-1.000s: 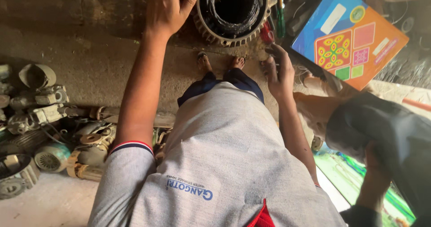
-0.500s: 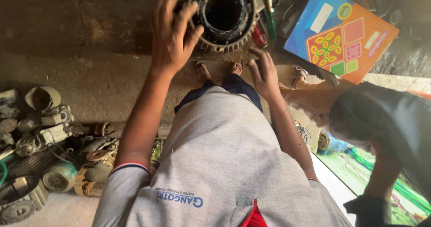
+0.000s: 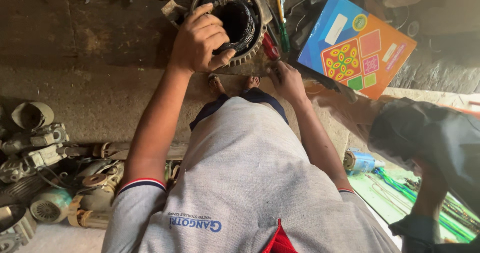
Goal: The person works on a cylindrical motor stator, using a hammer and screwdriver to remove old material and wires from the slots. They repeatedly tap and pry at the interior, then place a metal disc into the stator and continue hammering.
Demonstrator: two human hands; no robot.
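Two hands, left hand [image 3: 200,40] clasping motor stator [image 3: 235,20] rim, right hand [image 3: 285,80] pinching red-handled screwdriver [image 3: 270,47] beside it.

Box [image 3: 357,45] right of motor housing [image 3: 235,18] — screwdrivers [image 3: 280,20] between.

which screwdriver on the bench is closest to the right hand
The red-handled screwdriver, lying just above the right hand beside the motor stator. The green-handled screwdriver lies farther up the bench.
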